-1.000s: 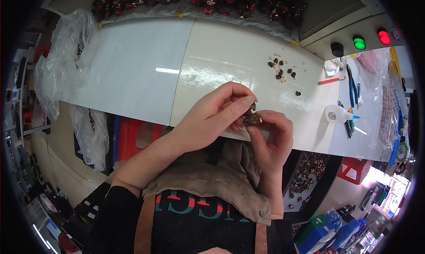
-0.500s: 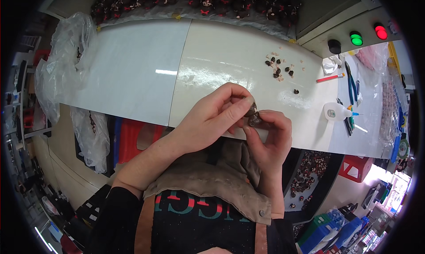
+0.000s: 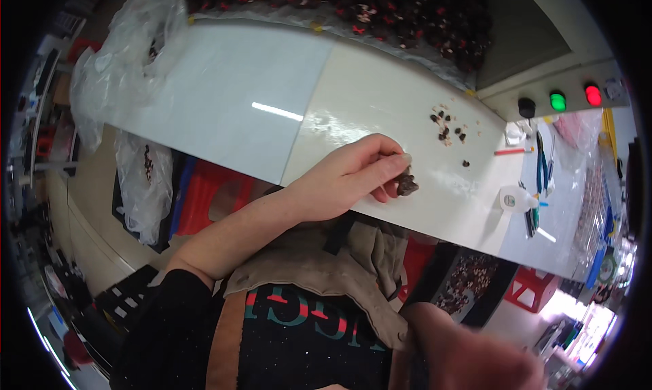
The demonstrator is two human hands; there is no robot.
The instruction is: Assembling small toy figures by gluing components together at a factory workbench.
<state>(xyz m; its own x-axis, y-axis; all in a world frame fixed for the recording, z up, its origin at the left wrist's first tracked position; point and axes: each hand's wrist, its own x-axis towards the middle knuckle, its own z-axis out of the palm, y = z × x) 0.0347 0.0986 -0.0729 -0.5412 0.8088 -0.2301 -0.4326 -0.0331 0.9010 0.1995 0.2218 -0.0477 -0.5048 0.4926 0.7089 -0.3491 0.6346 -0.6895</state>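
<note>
Over the front edge of the white table [image 3: 367, 91], my left hand [image 3: 353, 179] pinches a small, glossy dark brown moulded piece [image 3: 407, 184] between thumb and fingers. Part of the piece is hidden by the fingers, and its exact kind is not clear. My right hand [image 3: 485, 363] is low at the right, below the table edge and away from the piece. Motion smears its fingers, so what it holds, if anything, does not show. Small dark pieces and pale bits [image 3: 445, 128] lie scattered on the table beyond my left hand.
Many dark and red small figures [image 3: 367, 13] fill the far edge. At right are a white glue bottle [image 3: 514, 199], pliers [image 3: 541, 162] and a red stick [image 3: 513, 151]. A dark bin [image 3: 468, 281] of small pieces sits below the table; a clear plastic bag [image 3: 129, 57] hangs left.
My right hand has let go of the brown piece and moved down and right, off the table. My left hand keeps the piece. The whole view has turned and shifted slightly.
</note>
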